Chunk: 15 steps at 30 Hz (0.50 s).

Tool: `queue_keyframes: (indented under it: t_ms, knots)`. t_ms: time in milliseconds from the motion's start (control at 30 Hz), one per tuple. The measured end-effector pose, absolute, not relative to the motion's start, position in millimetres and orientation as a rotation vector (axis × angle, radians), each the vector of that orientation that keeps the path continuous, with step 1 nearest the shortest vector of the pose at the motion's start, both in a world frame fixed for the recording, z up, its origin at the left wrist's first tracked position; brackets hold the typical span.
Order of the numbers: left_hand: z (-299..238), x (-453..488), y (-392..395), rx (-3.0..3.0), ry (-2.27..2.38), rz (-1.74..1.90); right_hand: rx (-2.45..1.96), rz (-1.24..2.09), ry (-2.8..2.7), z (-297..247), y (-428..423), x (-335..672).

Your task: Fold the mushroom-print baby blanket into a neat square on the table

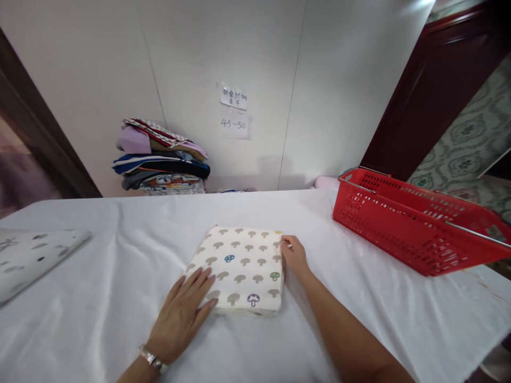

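A white cloth printed with grey mushrooms and a few coloured ones lies folded into a neat, thick square in front of me. My left hand rests flat on its lower left part, fingers stretched out and slightly apart, with a bracelet at the wrist. At the upper right edge of the cloth, my right hand has its fingers curled in a pinch on the fold. Its fingertips are partly hidden by the hand and the cloth.
Another folded white cloth with dark prints lies at the far left. A red perforated basket stands at the right. Behind the white-covered table rises a stack of folded fabrics. Paper notes hang on the wall.
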State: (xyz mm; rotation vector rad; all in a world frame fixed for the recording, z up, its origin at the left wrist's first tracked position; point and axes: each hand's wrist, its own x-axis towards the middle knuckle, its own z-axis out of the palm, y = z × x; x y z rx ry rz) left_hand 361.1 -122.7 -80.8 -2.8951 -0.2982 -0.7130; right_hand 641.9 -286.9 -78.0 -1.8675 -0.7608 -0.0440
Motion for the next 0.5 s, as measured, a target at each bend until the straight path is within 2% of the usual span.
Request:
queue_keyframes:
  t_ms: [167, 500]
  knots:
    - [-80.2, 362.1, -121.8, -2.895, -0.294, -0.718, -1.964, 0.203, -0.657, -76.4, -294.8, 651.8]
    - [-79.9, 362.7, -119.9, -2.883, -0.259, -0.728, -2.011, 0.227, -0.705, -81.4, -291.2, 653.2]
